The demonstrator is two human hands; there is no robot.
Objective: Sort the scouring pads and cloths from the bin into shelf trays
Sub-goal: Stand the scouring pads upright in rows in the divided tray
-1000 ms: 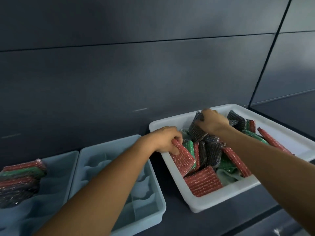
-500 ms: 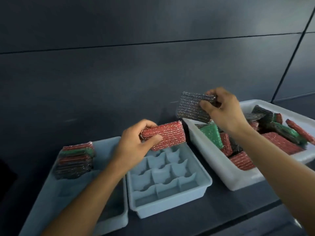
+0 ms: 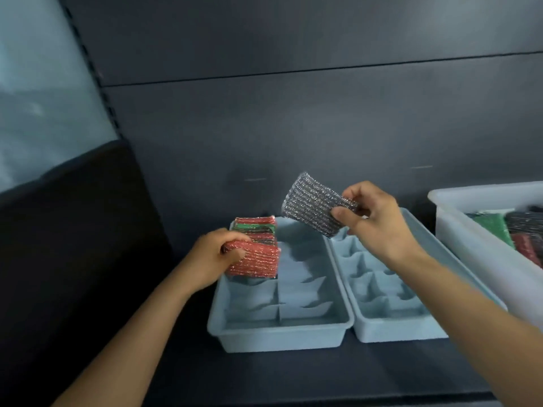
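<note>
While we look down, our left hand [image 3: 219,257] curls its fingers round a red scouring pad [image 3: 255,261], just in front of a stack of pads [image 3: 257,226] in the left tray [image 3: 282,331]. Our right hand [image 3: 374,223], above the second tray [image 3: 390,333], pinches a grey pad [image 3: 313,202] between thumb and fingers; the white bin [image 3: 470,233] lies to their right.

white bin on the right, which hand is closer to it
Right. The right hand, pinching a grey pad, hangs over the right blue tray next to the white bin. The left hand grips a red pad over the left blue tray, farther away.
</note>
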